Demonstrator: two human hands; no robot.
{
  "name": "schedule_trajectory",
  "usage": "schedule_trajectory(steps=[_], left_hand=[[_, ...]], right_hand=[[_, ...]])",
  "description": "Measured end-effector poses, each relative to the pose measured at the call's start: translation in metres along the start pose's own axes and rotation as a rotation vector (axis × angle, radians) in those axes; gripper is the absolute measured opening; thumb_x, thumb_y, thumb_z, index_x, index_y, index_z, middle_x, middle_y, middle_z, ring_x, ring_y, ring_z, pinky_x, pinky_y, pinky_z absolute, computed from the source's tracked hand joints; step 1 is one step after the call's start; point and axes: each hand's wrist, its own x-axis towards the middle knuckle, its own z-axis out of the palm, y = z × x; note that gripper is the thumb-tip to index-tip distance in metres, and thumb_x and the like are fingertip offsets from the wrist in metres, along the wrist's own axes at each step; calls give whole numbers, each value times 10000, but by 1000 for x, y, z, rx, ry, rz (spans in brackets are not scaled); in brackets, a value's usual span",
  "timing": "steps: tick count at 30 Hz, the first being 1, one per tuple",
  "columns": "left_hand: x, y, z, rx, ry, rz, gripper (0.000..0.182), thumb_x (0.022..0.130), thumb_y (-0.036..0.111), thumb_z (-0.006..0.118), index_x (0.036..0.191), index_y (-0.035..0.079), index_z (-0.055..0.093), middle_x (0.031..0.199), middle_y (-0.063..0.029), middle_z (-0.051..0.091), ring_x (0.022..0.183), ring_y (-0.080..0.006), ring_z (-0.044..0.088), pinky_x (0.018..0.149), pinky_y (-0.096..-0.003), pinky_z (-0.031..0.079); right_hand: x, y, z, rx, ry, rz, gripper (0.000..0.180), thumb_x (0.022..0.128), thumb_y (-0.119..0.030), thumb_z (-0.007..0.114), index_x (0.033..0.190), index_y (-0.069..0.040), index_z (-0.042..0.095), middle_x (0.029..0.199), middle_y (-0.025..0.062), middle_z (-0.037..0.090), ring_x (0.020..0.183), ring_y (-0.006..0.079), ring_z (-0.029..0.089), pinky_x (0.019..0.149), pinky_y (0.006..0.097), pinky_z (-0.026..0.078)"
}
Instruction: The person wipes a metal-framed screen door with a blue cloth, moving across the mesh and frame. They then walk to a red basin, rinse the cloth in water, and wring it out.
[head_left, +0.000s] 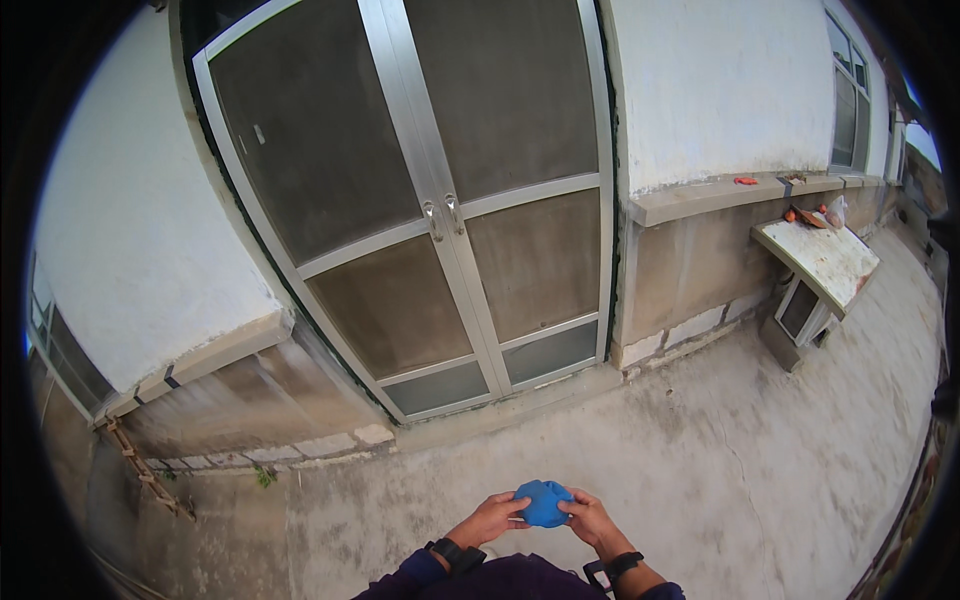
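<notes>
A bundle of blue cloth is held between both hands, low in the middle of the view, in front of the body. The thumb and fingers of my left hand grip its left edge. At its right edge, my right hand pinches it with the thumb on top. The cloth looks folded or gathered; whether anything lies inside it cannot be seen. Dark straps with devices are on both wrists.
Ahead stands a closed double door with metal frames and screened panels. At the right, a small table holds reddish items and a plastic bag. A wooden ladder leans at the left wall. Cracked concrete ground lies around me.
</notes>
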Motion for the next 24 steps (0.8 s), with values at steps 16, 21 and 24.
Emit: schedule_trajectory(steps=[16,21,24], left_hand=[[-7,9,-7,-68,41,58,372,1008,319,654,1240,33,599,1201,-84,610,1084,-217,626,931,-399,532],[-11,10,-18,-86,11,91,347,1004,282,660,1255,50,600,1210,-72,606,1117,-202,605,953,-402,520],[-11,9,-28,-49,-39,121,330,992,238,676,1256,54,602,1212,-67,605,1130,-200,598,965,-410,514]], right_hand=[[-2,-1,16,-80,-67,98,441,903,-72,732,1321,-28,597,1245,91,653,1164,257,628,981,463,533],[4,5,21,-68,-13,111,391,914,-89,719,1286,-34,614,1221,97,662,1155,263,631,988,473,527],[8,7,27,-87,22,108,392,912,-98,721,1278,-11,608,1220,108,661,1159,272,629,1011,489,511]])
